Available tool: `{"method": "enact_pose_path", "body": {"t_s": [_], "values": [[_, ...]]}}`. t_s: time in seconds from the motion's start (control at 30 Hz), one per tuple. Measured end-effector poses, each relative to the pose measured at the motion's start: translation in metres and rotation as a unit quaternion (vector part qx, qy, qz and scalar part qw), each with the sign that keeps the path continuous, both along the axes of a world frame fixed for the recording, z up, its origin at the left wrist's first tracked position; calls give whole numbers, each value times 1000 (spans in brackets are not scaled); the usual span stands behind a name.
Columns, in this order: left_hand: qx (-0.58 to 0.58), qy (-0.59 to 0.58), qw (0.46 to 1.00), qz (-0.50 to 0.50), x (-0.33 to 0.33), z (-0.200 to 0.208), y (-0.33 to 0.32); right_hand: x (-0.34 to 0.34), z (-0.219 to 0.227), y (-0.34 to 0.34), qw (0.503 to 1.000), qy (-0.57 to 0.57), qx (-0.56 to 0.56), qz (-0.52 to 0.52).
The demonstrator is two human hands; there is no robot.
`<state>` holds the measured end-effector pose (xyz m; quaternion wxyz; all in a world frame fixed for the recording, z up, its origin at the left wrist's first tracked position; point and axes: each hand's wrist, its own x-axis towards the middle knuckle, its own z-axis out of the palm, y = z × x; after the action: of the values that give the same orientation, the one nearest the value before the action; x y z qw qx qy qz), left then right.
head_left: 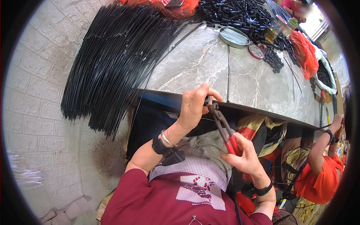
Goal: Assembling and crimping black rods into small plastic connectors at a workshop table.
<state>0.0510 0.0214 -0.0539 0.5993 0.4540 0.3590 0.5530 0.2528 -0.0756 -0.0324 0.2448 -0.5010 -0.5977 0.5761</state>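
My left hand (pixel 194 106) is closed around a small black cylindrical part (pixel 206 99), held just off the table's front edge. In my right hand (pixel 244 154) are pliers with red handles (pixel 231 145), gripped from below. The dark jaws of the pliers (pixel 216 111) reach up to the black part and seem to touch its end. What the jaws pinch, if anything, is too small to make out. A thin dark rod (pixel 139 107) slants down from the table, left of my left hand.
A large bundle of thin black rods (pixel 112 63) overhangs the table's left side. On the grey marbled table (pixel 187 71) stand a round tin of thin pins (pixel 234 36), a red-rimmed dish (pixel 256 51), black rings (pixel 273 59) and heaped black tubes (pixel 240 15). A co-worker in orange (pixel 318 176) works at right.
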Motion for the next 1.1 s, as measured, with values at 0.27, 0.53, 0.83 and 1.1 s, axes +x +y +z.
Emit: {"method": "enact_pose_path", "body": {"t_s": [0.27,0.53,0.83,1.1], "values": [[30,36,999,16,1,0,-3,-2,21,-4,984,93,-150,-13],[25,31,999,-1,3,-1,-2,4,-7,-3,995,-34,92,2],[46,56,997,-14,2,-2,-1,4,10,-8,991,81,-101,-38],[27,50,998,-8,5,-3,-2,-1,7,-12,965,-176,185,-64]]}}
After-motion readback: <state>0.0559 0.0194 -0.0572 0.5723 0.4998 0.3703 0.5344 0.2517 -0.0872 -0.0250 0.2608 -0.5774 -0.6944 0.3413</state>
